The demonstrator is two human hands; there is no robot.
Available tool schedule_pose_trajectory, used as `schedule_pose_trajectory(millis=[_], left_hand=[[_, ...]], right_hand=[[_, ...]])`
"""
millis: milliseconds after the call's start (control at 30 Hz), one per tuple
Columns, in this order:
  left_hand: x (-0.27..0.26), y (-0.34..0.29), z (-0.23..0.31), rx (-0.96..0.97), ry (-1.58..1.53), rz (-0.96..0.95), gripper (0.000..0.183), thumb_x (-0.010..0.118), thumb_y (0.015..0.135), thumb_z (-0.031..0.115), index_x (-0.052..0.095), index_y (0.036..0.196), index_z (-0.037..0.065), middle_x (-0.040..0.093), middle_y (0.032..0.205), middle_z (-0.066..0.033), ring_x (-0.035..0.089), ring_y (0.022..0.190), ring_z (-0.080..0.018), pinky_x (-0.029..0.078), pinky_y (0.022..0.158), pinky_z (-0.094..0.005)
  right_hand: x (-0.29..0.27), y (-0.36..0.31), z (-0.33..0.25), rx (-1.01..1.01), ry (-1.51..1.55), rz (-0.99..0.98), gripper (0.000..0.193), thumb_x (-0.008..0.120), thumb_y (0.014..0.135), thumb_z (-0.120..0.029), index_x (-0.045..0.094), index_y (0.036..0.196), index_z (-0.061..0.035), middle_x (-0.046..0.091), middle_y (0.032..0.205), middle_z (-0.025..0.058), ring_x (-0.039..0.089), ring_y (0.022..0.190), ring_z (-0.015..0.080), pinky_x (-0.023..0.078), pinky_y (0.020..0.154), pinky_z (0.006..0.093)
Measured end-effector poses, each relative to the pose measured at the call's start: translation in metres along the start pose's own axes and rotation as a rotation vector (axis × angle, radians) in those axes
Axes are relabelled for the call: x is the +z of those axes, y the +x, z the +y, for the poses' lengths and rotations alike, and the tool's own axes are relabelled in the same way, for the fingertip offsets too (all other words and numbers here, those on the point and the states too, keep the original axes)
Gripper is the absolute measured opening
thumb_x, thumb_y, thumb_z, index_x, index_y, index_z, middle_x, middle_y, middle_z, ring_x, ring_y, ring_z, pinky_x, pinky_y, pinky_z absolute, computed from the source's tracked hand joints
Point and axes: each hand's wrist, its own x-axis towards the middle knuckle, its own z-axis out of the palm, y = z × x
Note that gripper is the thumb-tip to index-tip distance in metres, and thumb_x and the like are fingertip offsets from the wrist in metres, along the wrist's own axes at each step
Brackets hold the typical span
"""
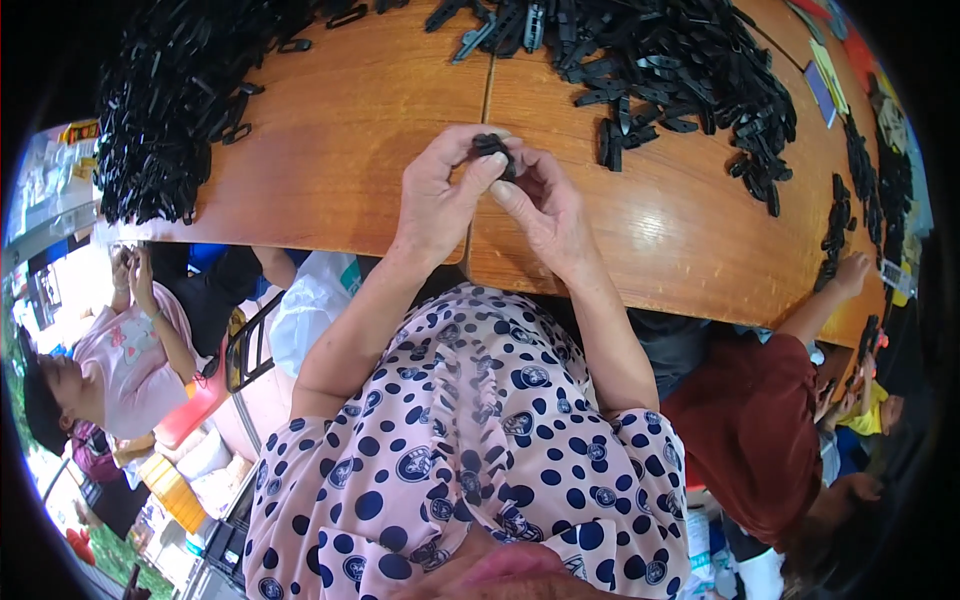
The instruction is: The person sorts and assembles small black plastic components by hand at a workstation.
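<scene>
Just above the near edge of the wooden table (350,140), my two hands meet around a small black plastic piece (490,147). My left hand (437,190) pinches it between thumb and fingers. From the other side, my right hand (548,210) closes on it with thumb and curled fingers, which partly hide it. Its exact shape is too small and covered to make out. Beyond my hands, to the right, spreads a heap of black clip-like plastic parts (690,60). A second heap, of glossy black loop-shaped parts (160,110), lies at the left.
A seam runs across the tabletop in front of me. At right, a person in a dark red top (750,430) reaches to a row of black parts (836,225). Leftward sits a person in a pink shirt (135,350). A white plastic bag (308,305) hangs by the table's edge.
</scene>
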Motion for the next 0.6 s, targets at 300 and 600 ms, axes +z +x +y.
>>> schedule_pose_trajectory(millis=[300,600], left_hand=[[-0.005,0.016,0.01,-0.117,-0.107,-0.059,0.015,0.057,0.09,0.007,0.056,0.104,0.0,0.066,0.094,-0.0093,0.062,0.084,-0.0128,0.049,0.077,-0.0248],[-0.063,0.117,-0.001,-0.123,0.475,-0.021,0.014,0.052,0.088,0.014,0.052,0.098,0.005,0.062,0.081,-0.0087,0.059,0.07,-0.0168,0.045,0.063,-0.0271]], right_hand=[[0.002,0.004,0.005,0.059,0.074,0.068,0.023,0.072,0.082,-0.016,0.055,0.089,-0.0021,0.052,0.075,0.0005,0.046,0.063,0.0063,0.041,0.054,0.0222],[-0.08,0.009,-0.039,-0.076,-1.26,0.224,0.025,0.064,0.085,-0.023,0.058,0.095,-0.0009,0.058,0.092,0.0135,0.061,0.082,0.0318,0.049,0.067,0.0403]])
